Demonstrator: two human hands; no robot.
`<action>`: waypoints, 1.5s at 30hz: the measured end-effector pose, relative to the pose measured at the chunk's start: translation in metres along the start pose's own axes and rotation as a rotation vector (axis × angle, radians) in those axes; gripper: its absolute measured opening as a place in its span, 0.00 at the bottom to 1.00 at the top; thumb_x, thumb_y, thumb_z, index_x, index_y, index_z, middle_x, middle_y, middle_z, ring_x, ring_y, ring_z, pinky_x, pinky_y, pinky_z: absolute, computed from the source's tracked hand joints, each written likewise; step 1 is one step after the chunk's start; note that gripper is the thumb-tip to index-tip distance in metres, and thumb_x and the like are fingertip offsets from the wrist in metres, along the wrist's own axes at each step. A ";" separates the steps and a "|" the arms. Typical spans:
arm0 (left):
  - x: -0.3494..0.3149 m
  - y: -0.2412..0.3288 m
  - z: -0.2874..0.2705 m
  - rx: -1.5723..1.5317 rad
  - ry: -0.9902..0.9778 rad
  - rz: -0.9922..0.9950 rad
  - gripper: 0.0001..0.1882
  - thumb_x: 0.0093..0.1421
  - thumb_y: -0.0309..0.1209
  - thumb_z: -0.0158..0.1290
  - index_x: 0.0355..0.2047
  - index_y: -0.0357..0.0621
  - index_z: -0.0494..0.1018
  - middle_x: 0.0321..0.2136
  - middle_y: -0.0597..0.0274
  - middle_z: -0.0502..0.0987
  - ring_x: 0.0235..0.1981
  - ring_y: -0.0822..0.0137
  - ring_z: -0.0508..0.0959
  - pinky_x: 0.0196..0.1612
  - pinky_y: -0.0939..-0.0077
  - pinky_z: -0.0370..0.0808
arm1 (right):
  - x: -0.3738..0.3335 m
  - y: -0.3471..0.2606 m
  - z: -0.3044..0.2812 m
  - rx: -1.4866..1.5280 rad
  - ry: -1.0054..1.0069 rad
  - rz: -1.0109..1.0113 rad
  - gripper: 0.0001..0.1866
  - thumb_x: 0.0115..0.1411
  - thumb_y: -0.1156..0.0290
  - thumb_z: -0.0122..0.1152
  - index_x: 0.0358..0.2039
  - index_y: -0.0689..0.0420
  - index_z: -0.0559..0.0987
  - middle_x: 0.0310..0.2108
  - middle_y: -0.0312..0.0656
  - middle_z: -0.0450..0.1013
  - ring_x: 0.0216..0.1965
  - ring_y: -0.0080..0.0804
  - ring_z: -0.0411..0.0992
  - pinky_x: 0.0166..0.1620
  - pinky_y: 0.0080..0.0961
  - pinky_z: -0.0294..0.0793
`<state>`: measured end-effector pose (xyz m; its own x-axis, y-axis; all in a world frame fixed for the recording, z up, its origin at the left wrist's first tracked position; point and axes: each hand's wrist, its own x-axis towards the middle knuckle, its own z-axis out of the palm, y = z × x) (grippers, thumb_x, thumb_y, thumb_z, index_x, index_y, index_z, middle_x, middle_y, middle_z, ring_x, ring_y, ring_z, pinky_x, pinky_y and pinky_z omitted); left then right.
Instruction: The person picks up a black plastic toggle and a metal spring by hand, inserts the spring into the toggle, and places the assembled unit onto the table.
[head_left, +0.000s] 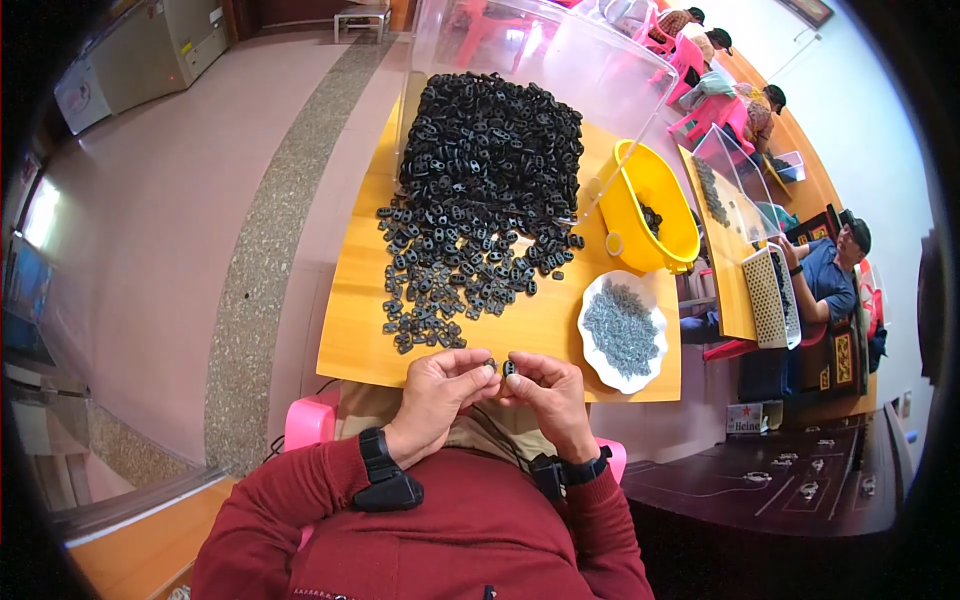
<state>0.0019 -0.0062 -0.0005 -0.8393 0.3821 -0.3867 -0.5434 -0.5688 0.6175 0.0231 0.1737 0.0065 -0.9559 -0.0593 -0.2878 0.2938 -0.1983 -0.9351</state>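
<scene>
Both of my hands meet over the near edge of the wooden table (350, 350). My left hand (440, 395) pinches a small dark piece (491, 364) between thumb and fingertips, mostly covered by them. In my right hand (550, 395) is a black two-hole cord lock (509, 368), gripped between thumb and forefinger. The two pieces are close together but apart. Ahead of my hands, loose black plastic parts (420, 310) spread out from a large heap of black cord locks (490, 150). To the right, a white scalloped dish (592, 355) holds many tiny grey metal pieces, perhaps springs.
A clear plastic bin (640, 90) lies around the heap's far side. A yellow tub (690, 250) with some black parts stands at the right edge. Further right, a person (830, 275) sits by a perforated cream basket (760, 300); other people sit on pink chairs behind.
</scene>
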 end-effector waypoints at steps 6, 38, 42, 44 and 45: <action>-0.002 0.001 0.001 0.034 -0.021 -0.017 0.12 0.60 0.21 0.52 0.44 0.30 0.70 0.35 0.55 0.77 0.35 0.69 0.80 0.40 0.79 0.80 | -0.001 0.000 -0.001 0.039 -0.022 -0.032 0.15 0.60 0.79 0.57 0.47 0.69 0.72 0.36 0.45 0.76 0.34 0.28 0.76 0.36 0.23 0.81; -0.003 0.003 0.002 0.108 -0.007 -0.066 0.10 0.60 0.22 0.53 0.42 0.31 0.71 0.34 0.55 0.78 0.33 0.69 0.80 0.37 0.80 0.81 | -0.003 0.005 -0.009 -0.007 -0.034 -0.132 0.14 0.57 0.80 0.60 0.46 0.66 0.76 0.33 0.40 0.75 0.32 0.26 0.76 0.38 0.23 0.79; -0.004 0.004 0.003 0.121 -0.006 -0.067 0.11 0.60 0.22 0.54 0.43 0.31 0.71 0.34 0.55 0.78 0.33 0.69 0.80 0.37 0.80 0.80 | -0.003 0.006 -0.010 -0.036 -0.016 -0.147 0.14 0.57 0.80 0.60 0.45 0.65 0.76 0.31 0.43 0.77 0.29 0.29 0.77 0.35 0.22 0.79; -0.004 0.004 0.003 0.124 -0.006 -0.066 0.11 0.60 0.22 0.54 0.43 0.31 0.71 0.34 0.55 0.78 0.33 0.69 0.80 0.37 0.80 0.80 | -0.004 0.005 -0.011 -0.031 -0.034 -0.127 0.14 0.57 0.81 0.59 0.46 0.66 0.76 0.33 0.41 0.76 0.32 0.27 0.76 0.37 0.22 0.78; -0.004 0.004 0.003 0.128 -0.006 -0.064 0.12 0.60 0.23 0.54 0.43 0.31 0.71 0.34 0.55 0.78 0.33 0.69 0.80 0.37 0.80 0.80 | -0.004 0.004 -0.012 -0.026 -0.052 -0.106 0.14 0.58 0.81 0.58 0.46 0.67 0.75 0.35 0.38 0.74 0.34 0.25 0.75 0.39 0.21 0.78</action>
<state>0.0033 -0.0078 0.0052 -0.8025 0.4193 -0.4245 -0.5893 -0.4456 0.6739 0.0285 0.1845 0.0019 -0.9802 -0.0897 -0.1765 0.1902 -0.1806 -0.9650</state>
